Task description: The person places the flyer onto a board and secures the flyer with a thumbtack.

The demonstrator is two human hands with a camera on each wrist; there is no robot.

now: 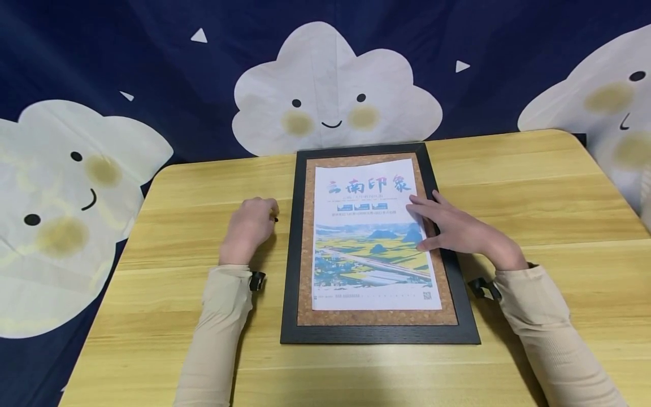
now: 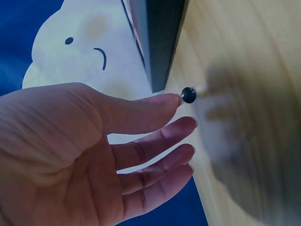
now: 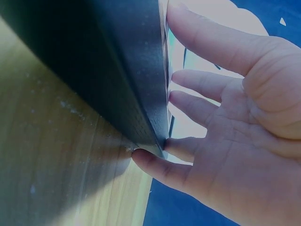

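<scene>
A poster (image 1: 373, 271) is lying on the cork (image 1: 376, 318) inside a black frame (image 1: 378, 334) on the table (image 1: 152, 339), heading at the far end, with a cork margin showing all round. The right hand (image 1: 463, 227) is reaching over the frame's right side, fingers spread and gripping nothing; its thumb and some fingertips are resting on the poster's right edge, seemingly steadying the loose sheet. The left hand (image 1: 249, 229), well apart from the right, is bending its fingers beside the frame's left side. A black pin (image 2: 189, 95) is showing right at its thumb tip, but the index finger is mostly hiding, so whether the hand is pinching the pin cannot be told.

The heading (image 1: 368, 185) is reading "云南印象" in pink and blue brushwork; finer lines are proving too small to read. A QR code (image 1: 427, 295) is sitting in the lower right corner.
</scene>
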